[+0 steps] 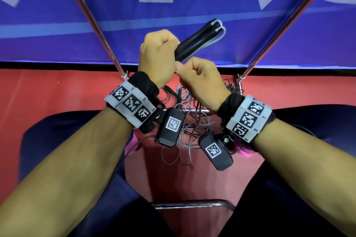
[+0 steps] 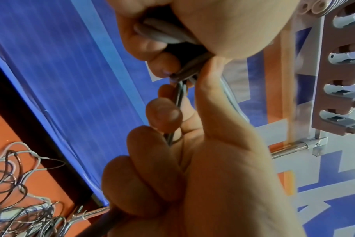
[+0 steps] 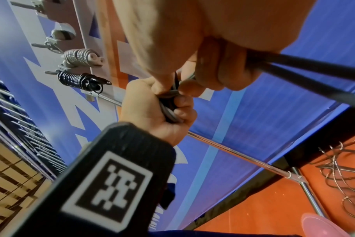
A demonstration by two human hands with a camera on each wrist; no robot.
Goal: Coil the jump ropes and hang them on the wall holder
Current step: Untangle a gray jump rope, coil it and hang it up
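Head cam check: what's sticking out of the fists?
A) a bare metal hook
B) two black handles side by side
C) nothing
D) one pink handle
B: two black handles lie side by side, poking up and to the right out of the left hand, with grey cord looping off their tips.

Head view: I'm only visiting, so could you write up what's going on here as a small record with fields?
Activity: apparently winding a jump rope's cord round its handles
Left hand: grips the two black handles
Right hand: pinches the grey cord beside them
Floor: tangled ropes lying loose on red flooring
Wall holder: carries one black coiled rope and one grey coiled rope
Still to do: hang this rope
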